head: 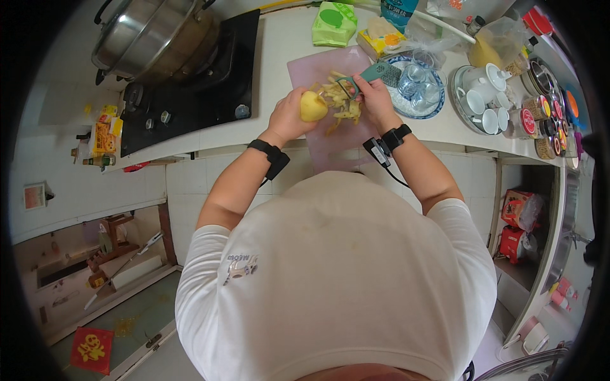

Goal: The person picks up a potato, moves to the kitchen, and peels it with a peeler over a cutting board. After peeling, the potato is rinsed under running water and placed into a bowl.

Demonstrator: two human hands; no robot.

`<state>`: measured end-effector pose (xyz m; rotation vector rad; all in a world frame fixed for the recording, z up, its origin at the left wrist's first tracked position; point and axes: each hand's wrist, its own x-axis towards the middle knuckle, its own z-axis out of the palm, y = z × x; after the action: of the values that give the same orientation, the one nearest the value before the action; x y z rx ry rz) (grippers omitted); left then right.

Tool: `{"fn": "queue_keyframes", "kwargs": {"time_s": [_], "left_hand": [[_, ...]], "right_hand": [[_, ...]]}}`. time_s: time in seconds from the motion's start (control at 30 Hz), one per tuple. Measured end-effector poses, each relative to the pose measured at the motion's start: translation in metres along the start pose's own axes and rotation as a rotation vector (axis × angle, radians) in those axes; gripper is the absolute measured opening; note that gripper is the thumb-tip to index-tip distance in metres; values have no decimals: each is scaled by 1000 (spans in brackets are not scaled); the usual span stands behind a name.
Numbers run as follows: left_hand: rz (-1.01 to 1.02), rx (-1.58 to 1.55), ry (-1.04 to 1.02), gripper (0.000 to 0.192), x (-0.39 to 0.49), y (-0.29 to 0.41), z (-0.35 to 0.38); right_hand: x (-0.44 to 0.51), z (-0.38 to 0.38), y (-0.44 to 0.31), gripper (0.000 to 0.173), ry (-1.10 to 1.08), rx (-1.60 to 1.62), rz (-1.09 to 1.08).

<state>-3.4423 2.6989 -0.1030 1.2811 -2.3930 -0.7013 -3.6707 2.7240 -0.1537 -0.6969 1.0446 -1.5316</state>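
My left hand (pixel 289 115) is closed around a round yellow peeled potato or similar produce (pixel 313 106), its cut or darker end facing right. In my right hand (pixel 375 98) is a green-handled peeler (pixel 374 72), its blade end pointing down and left, a short gap from the potato. Several strips of peel (pixel 348 110) lie heaped between and below both hands on a pinkish plastic cutting mat (pixel 310 66), which hangs over the counter's front edge. Each wrist wears a black strap with a small device.
At the left a large steel steamer pot (pixel 143 38) stands on a black gas hob (pixel 190 105). Right of the mat are a blue-rimmed plate (pixel 441 102) with glasses and a tray (pixel 460 114) with a white tea set. Behind are a green packet (pixel 334 24) and a tissue pack (pixel 376 43).
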Motion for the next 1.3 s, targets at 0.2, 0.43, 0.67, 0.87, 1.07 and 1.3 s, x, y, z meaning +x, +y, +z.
{"fn": "queue_keyframes", "kwargs": {"time_s": [0.2,0.43,0.67,0.87,1.07,1.3], "left_hand": [[70,141,102,64,4,-1,12],[57,93,75,68,11,7,8],[196,131,314,64,9,4,-2],[237,214,348,68,14,-1,5],[279,255,352,67,13,-4,3],[307,295,370,69,14,-11,0]], "right_hand": [[-16,29,-21,14,-110,28,31],[-17,53,-18,16,-17,-71,-51],[-13,20,-22,14,88,-328,-3],[-11,58,-25,13,93,-80,21],[-11,59,-29,11,53,100,55],[-28,48,-18,14,55,-82,40]]}}
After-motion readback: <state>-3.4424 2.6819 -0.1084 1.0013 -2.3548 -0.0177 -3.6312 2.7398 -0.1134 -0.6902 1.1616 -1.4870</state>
